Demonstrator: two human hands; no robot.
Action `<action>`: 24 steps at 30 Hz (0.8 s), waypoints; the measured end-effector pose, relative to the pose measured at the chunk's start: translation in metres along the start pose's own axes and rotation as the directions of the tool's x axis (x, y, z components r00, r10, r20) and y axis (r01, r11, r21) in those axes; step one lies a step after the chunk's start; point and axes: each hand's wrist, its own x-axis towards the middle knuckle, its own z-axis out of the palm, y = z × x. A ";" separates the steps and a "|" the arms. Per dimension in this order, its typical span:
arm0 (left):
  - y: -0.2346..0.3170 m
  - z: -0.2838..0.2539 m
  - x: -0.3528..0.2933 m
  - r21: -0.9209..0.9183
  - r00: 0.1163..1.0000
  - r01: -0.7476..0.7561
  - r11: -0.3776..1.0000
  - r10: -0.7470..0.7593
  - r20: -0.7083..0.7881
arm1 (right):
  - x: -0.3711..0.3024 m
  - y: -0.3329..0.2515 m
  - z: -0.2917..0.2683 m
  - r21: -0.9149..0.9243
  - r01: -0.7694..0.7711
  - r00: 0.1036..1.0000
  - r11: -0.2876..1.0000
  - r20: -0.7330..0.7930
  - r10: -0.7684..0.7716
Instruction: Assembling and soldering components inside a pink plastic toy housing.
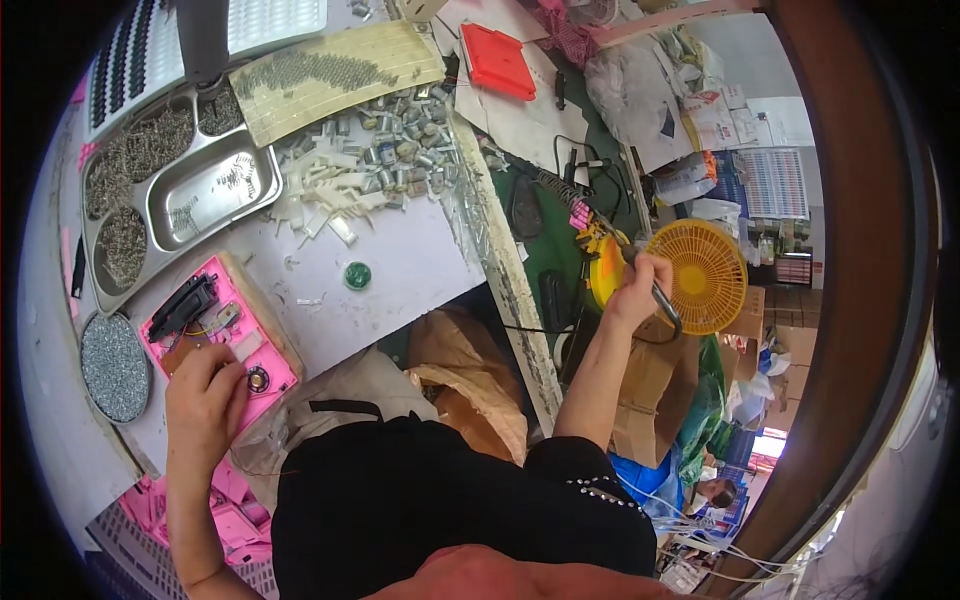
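At the left, a pink plastic housing (262, 345) lies on the white worktop, with a black part (182, 306), thin wires and a small round speaker (258, 378) in it. My left hand (207, 398) rests at its near edge, with bent fingers closed on it beside a brown board (184, 352). My right hand (641, 287) is closed around the dark handle of a soldering iron (661, 297), out to the right. Its front end points toward a yellow stand (603, 262) with a metal coil (556, 187); the tip cannot be made out.
A steel tray (268, 190) of springs and small metal parts stands behind the housing. Beside it lie white plastic pieces and small motors (400, 140). A round dish of silvery bits (115, 365) is far left. A yellow basket (697, 276) stands beyond my right hand.
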 end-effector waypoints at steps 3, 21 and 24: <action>-0.005 0.001 -0.015 0.033 0.998 -0.037 0.999 0.039 -0.043 | 0.009 0.036 0.030 -0.202 -0.012 0.993 0.979 0.111 0.035; -0.008 -0.006 -0.034 0.214 0.992 -0.054 0.975 0.078 -0.104 | -0.160 -0.050 0.159 0.114 -0.351 0.673 0.929 0.721 0.166; -0.009 -0.009 -0.034 0.229 0.989 -0.097 0.969 0.119 -0.086 | -0.192 -0.075 0.211 0.200 -0.058 0.443 0.978 0.883 -0.154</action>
